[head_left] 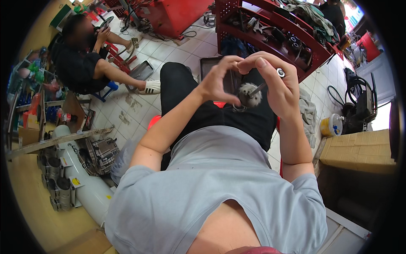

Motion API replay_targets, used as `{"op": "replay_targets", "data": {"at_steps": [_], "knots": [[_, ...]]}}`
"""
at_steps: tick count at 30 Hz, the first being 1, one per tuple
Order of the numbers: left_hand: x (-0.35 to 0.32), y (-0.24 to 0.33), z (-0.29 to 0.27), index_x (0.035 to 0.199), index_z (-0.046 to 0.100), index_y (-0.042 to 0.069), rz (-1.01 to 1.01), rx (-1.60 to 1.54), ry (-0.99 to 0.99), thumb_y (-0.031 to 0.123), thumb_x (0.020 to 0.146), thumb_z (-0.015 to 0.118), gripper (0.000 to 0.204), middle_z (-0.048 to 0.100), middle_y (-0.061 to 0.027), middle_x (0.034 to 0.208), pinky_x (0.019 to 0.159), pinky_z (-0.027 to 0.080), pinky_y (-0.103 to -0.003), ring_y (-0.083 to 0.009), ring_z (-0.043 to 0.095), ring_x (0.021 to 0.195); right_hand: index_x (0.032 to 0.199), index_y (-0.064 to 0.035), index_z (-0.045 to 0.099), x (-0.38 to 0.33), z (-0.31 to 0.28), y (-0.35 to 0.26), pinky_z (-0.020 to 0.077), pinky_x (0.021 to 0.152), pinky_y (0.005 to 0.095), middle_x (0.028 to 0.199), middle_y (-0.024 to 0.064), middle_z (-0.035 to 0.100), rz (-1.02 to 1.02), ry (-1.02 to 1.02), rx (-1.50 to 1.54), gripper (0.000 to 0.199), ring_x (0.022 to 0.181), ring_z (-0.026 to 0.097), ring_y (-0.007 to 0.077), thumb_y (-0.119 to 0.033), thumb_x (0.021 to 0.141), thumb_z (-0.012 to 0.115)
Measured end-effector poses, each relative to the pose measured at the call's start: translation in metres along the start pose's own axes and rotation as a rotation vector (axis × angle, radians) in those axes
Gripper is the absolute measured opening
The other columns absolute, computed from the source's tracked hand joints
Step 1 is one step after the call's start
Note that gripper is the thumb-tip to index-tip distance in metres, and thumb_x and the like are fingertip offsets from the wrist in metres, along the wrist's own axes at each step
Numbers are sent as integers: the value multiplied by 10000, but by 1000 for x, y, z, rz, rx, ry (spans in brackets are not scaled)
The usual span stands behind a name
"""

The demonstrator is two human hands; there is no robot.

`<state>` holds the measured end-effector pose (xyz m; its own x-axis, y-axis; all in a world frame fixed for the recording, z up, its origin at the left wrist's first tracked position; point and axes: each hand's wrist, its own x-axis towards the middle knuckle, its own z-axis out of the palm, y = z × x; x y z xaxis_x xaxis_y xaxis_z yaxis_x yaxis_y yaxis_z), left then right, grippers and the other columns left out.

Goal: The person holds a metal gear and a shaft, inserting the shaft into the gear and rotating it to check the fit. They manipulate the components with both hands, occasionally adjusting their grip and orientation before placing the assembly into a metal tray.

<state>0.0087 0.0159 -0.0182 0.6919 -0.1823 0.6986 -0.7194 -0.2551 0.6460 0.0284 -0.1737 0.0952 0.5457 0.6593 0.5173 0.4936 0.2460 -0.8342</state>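
Note:
My right hand [281,86] is closed around what looks like a screwdriver [259,88]. Its round handle end shows by my knuckles, and its metal shaft slants down to a grey, roundish cast metal part [250,96] between my thighs. The shaft's tip meets or nearly meets that part; I cannot tell which. My left hand [218,82] is curved with fingers apart, its thumb close beside the metal part, holding nothing that I can see. What supports the part from below is hidden.
A dark tray [207,65] lies on the tiles beyond my knees. Ahead right stands a red tool cart [270,46] with tools and rags. Someone sits on a blue stool [105,91] at the left. A white tub [331,125] and a cardboard box [357,152] are at my right.

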Motion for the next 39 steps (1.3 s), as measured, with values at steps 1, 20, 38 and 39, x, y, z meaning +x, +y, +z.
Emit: {"op": "replay_targets", "data": {"at_steps": [1,20,38,39], "knots": [[-8,-17,-5,1264,473,16,-50,-104,87,351,736,844,726,645,-68,1024,931,460,-310,-184,624,1016,949,113,665,1,-1,-1,469,836,296,920,147,664,2,-16,-7,334,884,619,185,-145,984,457],[9,43,22,1307,509,39,-328,-161,-239,227,574,924,863,650,-82,1112,973,465,-341,-176,613,1055,939,68,695,3,-1,5,499,664,251,839,100,683,33,110,196,365,724,604,119,-238,1002,505],[-6,8,32,1244,524,-3,-225,-388,-115,367,695,847,737,614,-112,1176,1026,402,-341,-199,574,1122,943,96,647,-1,2,6,464,590,258,831,116,619,19,126,261,421,653,584,138,-249,1038,426],[-5,10,34,1233,529,-4,-198,-381,-127,347,675,867,741,612,-114,1182,1020,407,-335,-198,574,1121,937,96,645,-1,1,7,466,592,258,832,118,617,27,122,276,423,653,586,142,-254,1037,430]]}}
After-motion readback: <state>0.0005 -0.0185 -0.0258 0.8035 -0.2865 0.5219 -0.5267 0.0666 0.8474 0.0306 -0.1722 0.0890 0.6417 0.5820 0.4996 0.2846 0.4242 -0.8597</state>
